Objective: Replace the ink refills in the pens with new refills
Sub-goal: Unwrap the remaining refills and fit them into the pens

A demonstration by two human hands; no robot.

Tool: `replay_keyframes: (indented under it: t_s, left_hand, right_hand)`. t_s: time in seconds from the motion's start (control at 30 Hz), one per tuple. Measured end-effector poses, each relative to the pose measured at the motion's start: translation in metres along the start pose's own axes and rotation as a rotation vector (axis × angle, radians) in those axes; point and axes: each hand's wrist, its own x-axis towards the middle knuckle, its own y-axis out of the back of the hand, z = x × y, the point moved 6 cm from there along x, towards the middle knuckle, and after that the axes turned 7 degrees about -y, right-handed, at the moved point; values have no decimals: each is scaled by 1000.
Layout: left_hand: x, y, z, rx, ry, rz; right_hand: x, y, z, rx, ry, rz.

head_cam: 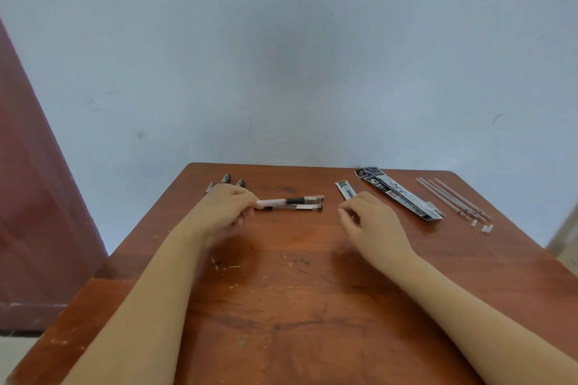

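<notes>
Nearest us, forearms cross the scratched tabletop [281, 306]; the left hand [223, 209] has its grip pinched on the upper pen [294, 199], the lower pen [291, 207] alongside; right hand [372, 222] grip curled, contents unclear; loose refills [453, 198] far right; caps [225, 180] off; we judge the work is unfinished.

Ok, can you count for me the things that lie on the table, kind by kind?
Clear pen: 2, one pinched by the left hand
Dark-capped pen, partly hidden: 3
Refill packet: 2
Loose refill: 4, though blurred
Small white cap: 3
Total: 14
</notes>
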Motion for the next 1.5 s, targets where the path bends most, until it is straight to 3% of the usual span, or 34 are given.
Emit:
replay_keyframes:
  t_s: [0.2,0.4,0.57,0.73,0.97,1.1,1.23,1.37,1.5]
  left_hand:
    - [6,28,-7,-355,3,402]
    - [-1,50,-13,-507,-52,739]
    - [-4,50,-19,-487,8,819]
    - [-3,46,-20,-502,25,788]
    - [1,36,-6,-480,-137,586]
    - [4,23,6,-343,-236,404]
    - [-2,0,24,-73,-393,153]
    - [-9,-25,31,88,-481,-34]
    - [-12,-39,32,233,-578,-67]
  right_hand:
    - [11,-27,-17,-284,61,-244]
    - [35,-57,-35,-376,9,-394]
    - [37,-60,-37,-330,-40,-385]
    - [36,-71,-61,-134,-220,-381]
    - [38,-103,-97,-10,-144,-494]
    - [47,-68,-67,36,-148,-370]
    - [51,-7,-12,562,-399,-88]
    - [42,13,13,864,-440,-180]
    - [22,6,19,859,-416,-230]
